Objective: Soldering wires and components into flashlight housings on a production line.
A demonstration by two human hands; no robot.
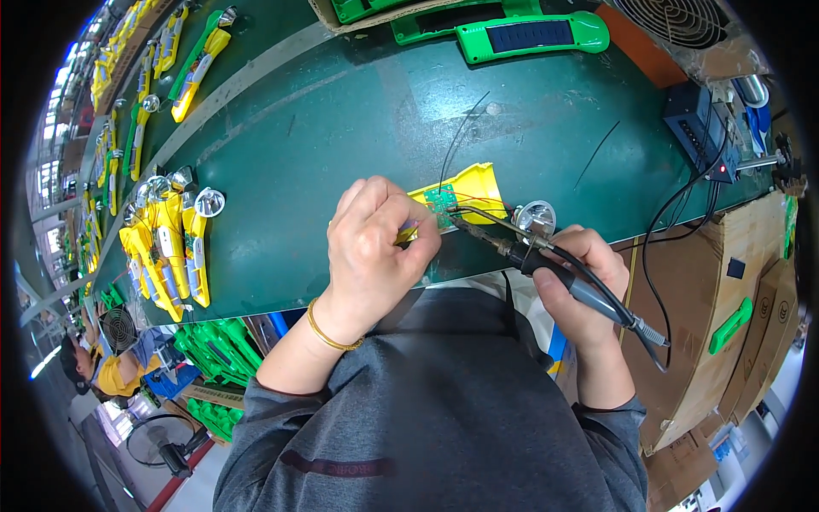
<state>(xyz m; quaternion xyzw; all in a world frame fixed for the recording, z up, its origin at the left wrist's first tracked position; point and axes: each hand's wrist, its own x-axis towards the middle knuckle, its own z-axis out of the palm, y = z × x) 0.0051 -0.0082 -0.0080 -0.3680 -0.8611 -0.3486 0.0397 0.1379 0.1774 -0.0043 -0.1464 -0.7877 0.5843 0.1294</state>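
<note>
Held in my closed left hand (375,243) is the left end of a yellow flashlight housing (480,182). A small green circuit board (440,198) lies in it, with thin red and black wires. A thin dark wire (456,141) rises from the board. My right hand (593,269) grips a soldering iron (563,280) with a thin metal tube alongside it. The iron's tip is at the board's right edge; whether it touches cannot be made out. A round silver reflector (536,217) sits just right of the housing, partly behind the iron.
A bundle of yellow flashlight halves (171,243) lies at left, with more along the far left. Green solar-panel housings (533,38) lie at the back. A blue soldering station (701,128) stands right, its cable looping to the iron. Cardboard boxes (708,316) stand at right.
</note>
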